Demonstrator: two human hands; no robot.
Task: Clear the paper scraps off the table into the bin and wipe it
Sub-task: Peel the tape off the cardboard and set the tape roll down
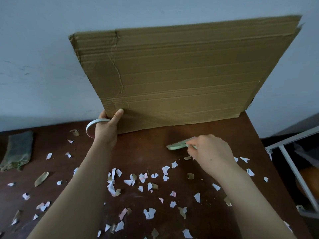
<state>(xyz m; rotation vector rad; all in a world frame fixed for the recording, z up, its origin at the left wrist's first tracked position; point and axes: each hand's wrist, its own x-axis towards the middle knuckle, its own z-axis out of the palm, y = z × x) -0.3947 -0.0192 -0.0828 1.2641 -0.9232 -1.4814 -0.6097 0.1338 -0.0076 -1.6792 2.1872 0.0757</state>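
Dark table (pixel 155 150) strewn with paper scraps (pixel 165 170); clearing appears barely begun, wiping pending. Left hand (pixel 107 131) pinches a cardboard sheet (pixel 181 75); right hand (pixel 210 152) grips a pale green tool (pixel 177 145).

Both arms extended, left grip (pixel 107 130) pinching, right grip (pixel 212 150) curled tight.

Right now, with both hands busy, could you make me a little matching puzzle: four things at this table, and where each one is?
Things:
1. cardboard sheet
2. tape roll
3. green toothed tool
4. cloth

Places:
a. gripped in the right hand
b. lying flat at the left side of the table
c. upright on its edge at the table's back
d. a white ring in the left hand

Pairs: 1-c, 2-d, 3-a, 4-b. The left hand also pinches the sheet's corner.
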